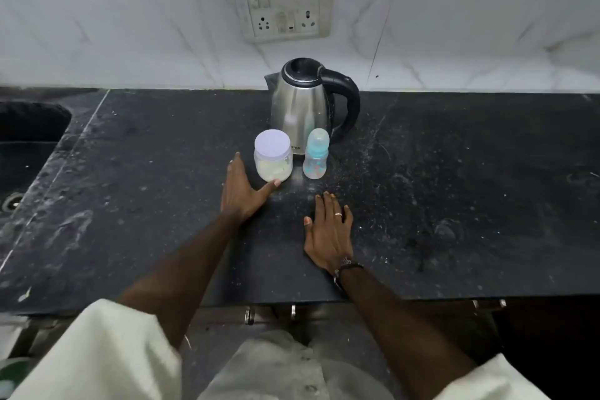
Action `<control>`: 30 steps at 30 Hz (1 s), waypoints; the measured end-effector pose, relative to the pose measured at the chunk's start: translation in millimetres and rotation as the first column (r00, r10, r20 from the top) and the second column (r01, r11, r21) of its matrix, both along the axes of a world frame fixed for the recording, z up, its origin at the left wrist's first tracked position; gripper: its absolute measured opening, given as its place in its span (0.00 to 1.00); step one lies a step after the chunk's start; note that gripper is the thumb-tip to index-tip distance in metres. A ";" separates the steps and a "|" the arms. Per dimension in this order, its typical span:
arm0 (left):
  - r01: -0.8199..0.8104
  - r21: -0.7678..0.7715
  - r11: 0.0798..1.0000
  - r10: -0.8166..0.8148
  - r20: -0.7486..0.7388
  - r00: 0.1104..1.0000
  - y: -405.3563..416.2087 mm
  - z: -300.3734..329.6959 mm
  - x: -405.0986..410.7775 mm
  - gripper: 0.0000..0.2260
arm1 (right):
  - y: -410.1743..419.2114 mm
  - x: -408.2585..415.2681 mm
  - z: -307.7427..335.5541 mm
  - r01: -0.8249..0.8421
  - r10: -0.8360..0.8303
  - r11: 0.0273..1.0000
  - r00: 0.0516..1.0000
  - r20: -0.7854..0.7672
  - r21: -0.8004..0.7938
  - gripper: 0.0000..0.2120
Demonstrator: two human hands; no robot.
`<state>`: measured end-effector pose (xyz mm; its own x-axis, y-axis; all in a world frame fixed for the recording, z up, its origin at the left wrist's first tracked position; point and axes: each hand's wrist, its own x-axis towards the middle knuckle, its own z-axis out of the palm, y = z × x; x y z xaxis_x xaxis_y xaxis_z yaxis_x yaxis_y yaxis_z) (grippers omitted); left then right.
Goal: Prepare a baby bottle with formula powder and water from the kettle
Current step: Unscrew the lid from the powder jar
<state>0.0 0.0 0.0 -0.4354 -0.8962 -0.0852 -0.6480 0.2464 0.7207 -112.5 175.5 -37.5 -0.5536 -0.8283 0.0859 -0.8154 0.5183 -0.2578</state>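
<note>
Pale cream short sleeves point(107, 351) are worn on both arms. A thin silver ring point(338, 214) is seen on the right hand point(328, 237) (a dark cord bracelet point(345, 268) at its wrist). The left hand point(242, 190) is unadorned.

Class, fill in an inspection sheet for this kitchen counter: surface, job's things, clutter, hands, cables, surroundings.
Surface: dark stone counter, dusty and speckled.
Job's things: kettle, lid shut; powder jar, lidded; baby bottle, capped, upright.
Clutter: nothing seen.
Hands: left hand open, thumb touching the jar; right hand flat on the counter.
Cables: nothing seen.
Surroundings: sink at left; wall socket panel on the tiles.
</note>
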 end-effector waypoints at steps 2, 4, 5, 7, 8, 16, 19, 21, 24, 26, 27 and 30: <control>0.027 0.030 0.999 -0.025 -0.084 0.996 -7.3 6.3 -11.7 0.57 | -0.4 0.9 3.2 0.024 -0.024 1.000 0.999 0.022 -0.005 0.28; 0.058 0.042 0.997 -0.050 -0.179 0.983 -11.0 9.5 -21.7 0.57 | 1.2 1.3 1.5 0.032 -0.032 0.999 0.999 0.013 0.000 0.27; 0.052 0.035 0.998 -0.042 -0.227 0.973 -11.8 7.2 -25.6 0.54 | 1.2 0.8 0.4 0.033 -0.033 0.999 0.999 0.013 -0.001 0.27; 0.015 0.024 1.000 -0.007 -0.283 0.959 -11.9 4.4 -30.2 0.49 | 0.5 0.4 1.0 0.036 -0.036 0.999 0.999 0.021 0.006 0.27; -0.007 0.014 1.000 0.011 -0.287 0.958 -12.1 6.2 -31.5 0.48 | -0.3 0.0 1.0 0.033 -0.033 0.999 0.999 0.028 0.001 0.27; -0.016 -0.003 1.000 0.014 -0.299 0.954 -3.8 0.4 -16.7 0.45 | -0.3 0.6 1.7 0.025 -0.024 1.000 0.999 0.038 -0.014 0.27; 0.004 -0.014 1.000 -0.009 -0.330 0.944 14.9 -1.7 2.7 0.44 | 0.0 0.3 1.4 0.024 -0.023 0.999 0.999 0.038 -0.024 0.27; 0.006 -0.018 1.000 -0.013 -0.359 0.933 30.6 -3.3 17.6 0.42 | 0.8 0.2 0.7 0.031 -0.030 0.999 0.999 0.041 -0.036 0.27; -0.010 0.001 1.000 0.009 -0.420 0.907 56.1 -7.1 37.6 0.41 | 1.7 0.5 -0.6 0.035 -0.033 0.998 0.999 0.032 -0.049 0.26; -0.013 0.012 1.000 0.017 -0.445 0.895 71.7 -8.5 48.3 0.41 | 2.3 0.2 -1.8 0.037 -0.035 0.998 0.999 0.027 -0.054 0.26; -0.012 0.014 1.000 0.017 -0.451 0.892 78.4 -9.1 52.6 0.41 | 2.5 0.2 -2.1 0.037 -0.036 0.998 0.999 0.027 -0.056 0.26; -0.020 0.007 1.000 0.021 -0.458 0.889 93.5 -12.5 62.8 0.40 | 2.3 -0.2 -3.6 0.036 -0.035 0.997 0.999 0.020 -0.067 0.26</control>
